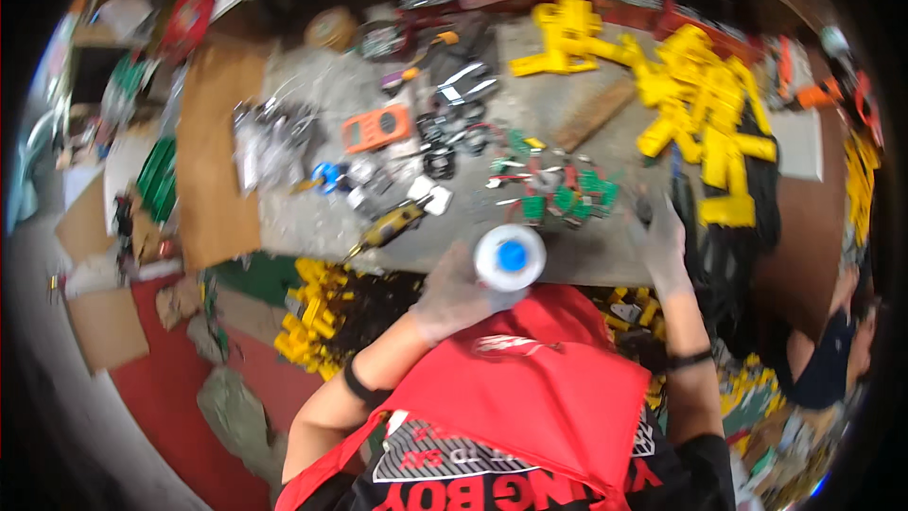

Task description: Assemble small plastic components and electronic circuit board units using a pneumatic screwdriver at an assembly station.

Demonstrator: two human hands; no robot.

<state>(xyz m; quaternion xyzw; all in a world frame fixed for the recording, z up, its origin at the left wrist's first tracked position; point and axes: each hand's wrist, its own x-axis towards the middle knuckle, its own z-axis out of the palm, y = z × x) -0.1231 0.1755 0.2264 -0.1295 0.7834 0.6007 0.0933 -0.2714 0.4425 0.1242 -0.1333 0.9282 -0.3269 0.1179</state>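
Red apron; left hand grips white blue-topped bottle, contents hidden; right hand blurred, grip unclear.

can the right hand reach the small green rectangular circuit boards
Probably yes: the right hand is just right of the small green rectangular circuit boards, with no clear obstruction between; blur hides whether it holds something.

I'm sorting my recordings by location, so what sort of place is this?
Probably an electronics assembly or repair workshop: in view are small, squarish green circuit boards, what looks like an orange rectangular handheld meter, and heaped yellow plastic pieces.
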